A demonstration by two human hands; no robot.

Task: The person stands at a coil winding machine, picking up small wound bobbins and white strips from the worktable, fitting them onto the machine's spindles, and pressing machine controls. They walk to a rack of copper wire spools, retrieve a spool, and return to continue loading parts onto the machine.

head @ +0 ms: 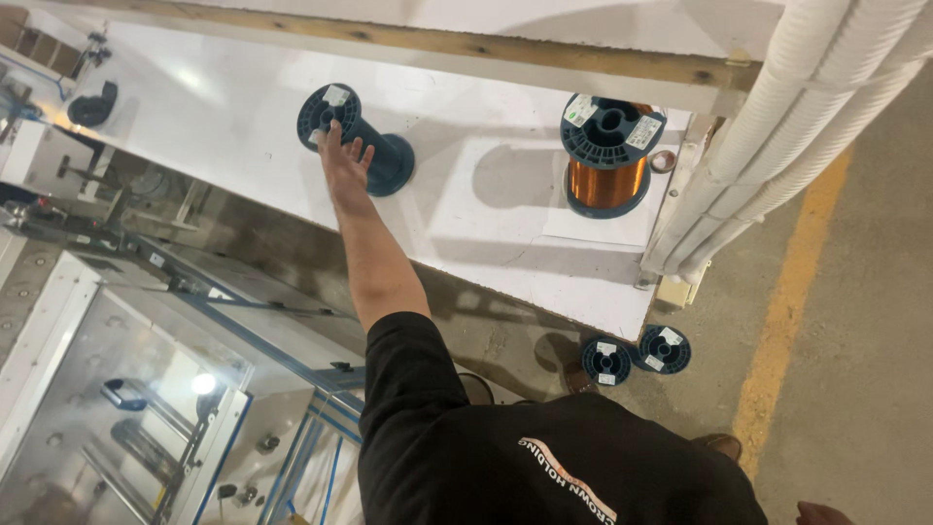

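As the arm stretches up from the black sleeve at the bottom centre of the frame, the left hand (342, 160) lands on the empty dark-teal spool (356, 138) in the upper left-centre, which lies tipped on its side on the white counter (243, 126). The fingers (356, 152) are spread fairly wide and rest against the spool's bare core just behind its labelled flange; whether they have closed around it I can't tell from here. It looks like a reach made to steady or take hold of a spool that could roll where it lies. Over in the upper right, a full spool of copper wire (608, 156) stands upright on its flange, well apart from the hand, stable on a sheet of white paper (505, 194). Lower right, two small teal spools (637, 355) sit side by side on the concrete floor (855, 321) below the counter's edge. Only a sliver of the right hand (821, 513) shows at the bottom right corner, so its fingers are out of sight. White corrugated conduits (777, 126) run down the right edge.
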